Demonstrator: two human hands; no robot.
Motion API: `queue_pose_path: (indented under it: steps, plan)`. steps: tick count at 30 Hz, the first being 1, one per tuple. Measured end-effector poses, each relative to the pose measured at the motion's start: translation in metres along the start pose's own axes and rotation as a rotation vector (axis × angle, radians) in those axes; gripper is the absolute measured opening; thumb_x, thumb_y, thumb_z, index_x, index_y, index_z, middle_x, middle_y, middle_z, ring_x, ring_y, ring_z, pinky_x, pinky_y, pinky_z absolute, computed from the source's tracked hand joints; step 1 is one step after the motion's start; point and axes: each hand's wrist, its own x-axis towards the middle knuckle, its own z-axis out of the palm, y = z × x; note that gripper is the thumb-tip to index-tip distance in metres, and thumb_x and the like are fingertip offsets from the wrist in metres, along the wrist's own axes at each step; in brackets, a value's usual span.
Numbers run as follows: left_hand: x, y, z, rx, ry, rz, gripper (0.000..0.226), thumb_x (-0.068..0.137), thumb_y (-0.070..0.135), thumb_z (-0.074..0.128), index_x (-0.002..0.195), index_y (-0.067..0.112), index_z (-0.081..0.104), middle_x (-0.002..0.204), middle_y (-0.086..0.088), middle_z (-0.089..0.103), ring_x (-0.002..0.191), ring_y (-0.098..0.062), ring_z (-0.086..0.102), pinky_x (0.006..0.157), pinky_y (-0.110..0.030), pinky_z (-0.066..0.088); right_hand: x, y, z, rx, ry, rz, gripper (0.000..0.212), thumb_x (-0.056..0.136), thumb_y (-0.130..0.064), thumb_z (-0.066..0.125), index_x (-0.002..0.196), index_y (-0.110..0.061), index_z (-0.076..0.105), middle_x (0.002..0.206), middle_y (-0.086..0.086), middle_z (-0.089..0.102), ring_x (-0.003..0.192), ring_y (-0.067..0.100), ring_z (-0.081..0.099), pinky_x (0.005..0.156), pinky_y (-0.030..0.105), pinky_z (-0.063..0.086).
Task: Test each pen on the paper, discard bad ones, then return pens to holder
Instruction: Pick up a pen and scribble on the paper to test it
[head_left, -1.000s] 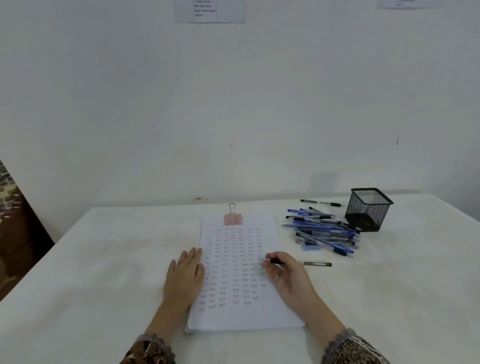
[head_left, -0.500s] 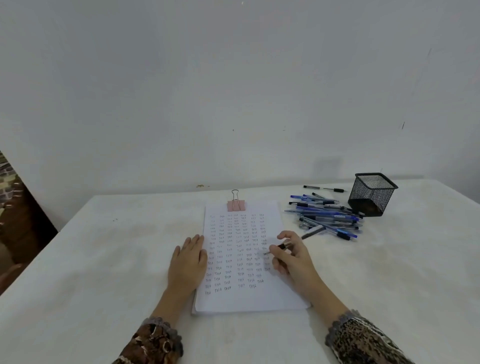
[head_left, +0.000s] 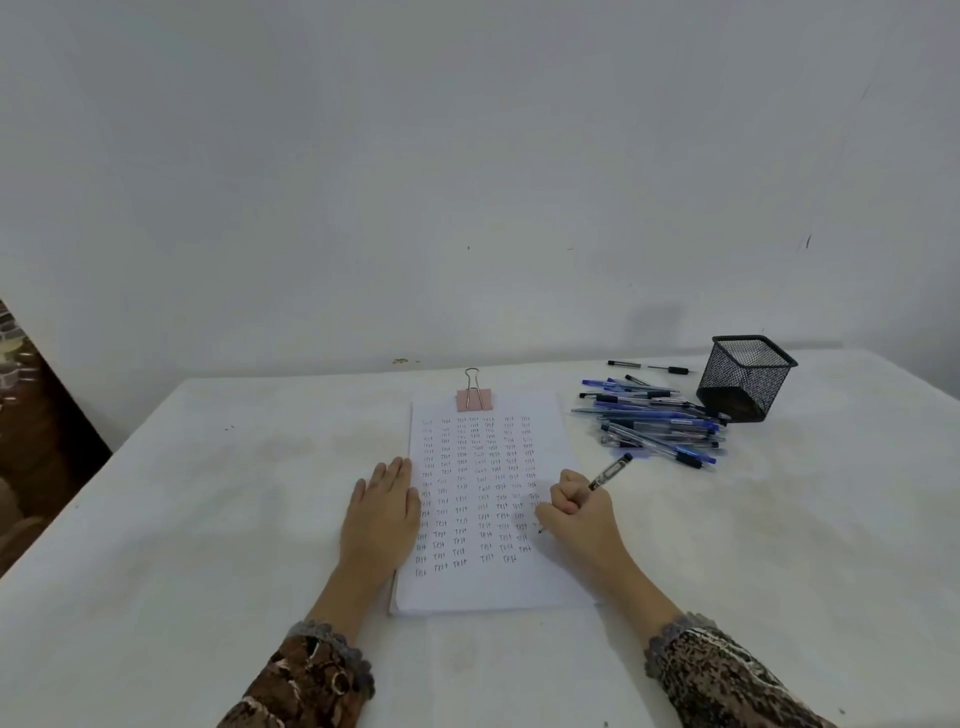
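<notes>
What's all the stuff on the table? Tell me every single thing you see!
table: one, white, against a pale wall.
paper: one stack, white with rows of small written words, middle of the table.
binder clip: one, pink, on the paper's far edge.
pen pile: many, too tangled to count, blue and black, right of the paper.
separate pens: two, black, beyond the pile by the table's far edge.
holder: one, black mesh, upright, right of the pile; no pens stick out.
held pen: one, black and clear, tip down at the paper's right side.
sleeves: two, brown patterned, bottom of view.
left hand: one, flat on the paper's left edge.
right hand: one, grips the held pen.
</notes>
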Motion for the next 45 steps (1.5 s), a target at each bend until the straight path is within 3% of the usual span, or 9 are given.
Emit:
queue_pose_path:
  steps: [8, 19, 23, 26, 29, 33, 37, 41, 45]
  plan:
    - [-0.0031, 0.0009, -0.0025, -0.023, 0.031, 0.032, 0.048, 0.1, 0.024, 0.021, 0.147, 0.017, 0.015, 0.154, 0.003, 0.016, 0.143, -0.017, 0.009, 0.117, -0.035, 0.005, 0.0028, 0.0055, 0.0038, -0.046, -0.047, 0.032, 0.05, 0.069, 0.017, 0.049, 0.051, -0.021, 0.021, 0.062, -0.008, 0.024, 0.054, 0.007, 0.021, 0.057, 0.018, 0.021]
    - [-0.0029, -0.001, -0.0015, -0.042, 0.033, 0.039, 0.047, 0.1, 0.023, 0.022, 0.146, 0.018, 0.019, 0.154, 0.004, 0.018, 0.143, -0.017, 0.01, 0.116, -0.035, 0.005, 0.0033, 0.0061, -0.0001, -0.059, -0.009, 0.0, 0.052, 0.069, 0.017, 0.05, 0.049, -0.022, 0.021, 0.056, -0.01, 0.023, 0.053, 0.005, 0.023, 0.059, 0.012, 0.027]
    - [-0.003, -0.0005, -0.0013, -0.055, 0.044, 0.043, 0.047, 0.099, 0.023, 0.023, 0.146, 0.017, 0.02, 0.153, 0.003, 0.02, 0.143, -0.017, 0.012, 0.116, -0.035, 0.006, 0.0043, 0.0059, 0.001, -0.091, -0.013, -0.024, 0.051, 0.07, 0.015, 0.05, 0.05, -0.022, 0.021, 0.049, -0.015, 0.02, 0.059, 0.009, 0.026, 0.072, 0.008, 0.031]
    - [-0.0033, -0.0007, -0.001, -0.064, 0.046, 0.042, 0.047, 0.099, 0.022, 0.024, 0.146, 0.017, 0.021, 0.153, 0.003, 0.02, 0.143, -0.018, 0.012, 0.116, -0.035, 0.005, 0.0058, 0.0076, 0.0009, -0.093, -0.01, -0.019, 0.049, 0.07, 0.015, 0.051, 0.052, -0.02, 0.021, 0.046, -0.015, 0.021, 0.065, 0.011, 0.028, 0.069, 0.002, 0.03]
    - [-0.0028, -0.0012, -0.0006, -0.056, 0.041, 0.04, 0.047, 0.099, 0.023, 0.023, 0.146, 0.018, 0.02, 0.153, 0.003, 0.019, 0.143, -0.017, 0.011, 0.116, -0.035, 0.005, 0.0048, 0.0067, 0.0008, -0.106, -0.032, -0.036, 0.048, 0.07, 0.015, 0.05, 0.053, -0.019, 0.02, 0.05, -0.014, 0.018, 0.061, 0.008, 0.026, 0.07, 0.004, 0.03]
    - [-0.0021, -0.0016, 0.0001, -0.046, 0.05, 0.041, 0.047, 0.099, 0.023, 0.023, 0.146, 0.018, 0.02, 0.153, 0.003, 0.02, 0.143, -0.017, 0.012, 0.116, -0.035, 0.006, 0.0053, 0.0078, 0.0015, -0.1, 0.025, -0.031, 0.051, 0.07, 0.018, 0.05, 0.051, -0.019, 0.021, 0.055, -0.01, 0.022, 0.054, 0.005, 0.024, 0.059, 0.007, 0.028]
    - [-0.0017, -0.0008, 0.001, -0.052, 0.049, 0.04, 0.047, 0.099, 0.024, 0.024, 0.146, 0.018, 0.022, 0.153, 0.002, 0.021, 0.142, -0.017, 0.013, 0.116, -0.036, 0.006, 0.0075, 0.0079, 0.0005, -0.141, -0.017, -0.04, 0.048, 0.071, 0.014, 0.05, 0.052, -0.019, 0.021, 0.047, -0.014, 0.019, 0.061, 0.011, 0.024, 0.077, -0.001, 0.029]
    - [-0.0013, -0.0012, 0.0007, -0.05, 0.051, 0.034, 0.047, 0.099, 0.024, 0.024, 0.146, 0.018, 0.021, 0.153, 0.003, 0.021, 0.142, -0.017, 0.012, 0.116, -0.035, 0.006, 0.0062, 0.0073, 0.0005, -0.099, 0.044, -0.041, 0.049, 0.071, 0.017, 0.049, 0.053, -0.018, 0.021, 0.057, -0.008, 0.022, 0.051, 0.005, 0.022, 0.061, 0.006, 0.029]
    - [-0.0015, -0.0017, 0.001, -0.052, 0.048, 0.034, 0.047, 0.099, 0.024, 0.024, 0.146, 0.018, 0.021, 0.153, 0.003, 0.021, 0.142, -0.016, 0.012, 0.116, -0.035, 0.006, 0.0077, 0.0056, 0.0004, -0.136, 0.003, -0.048, 0.048, 0.072, 0.015, 0.049, 0.053, -0.019, 0.02, 0.054, -0.007, 0.018, 0.063, 0.008, 0.025, 0.079, -0.004, 0.028]
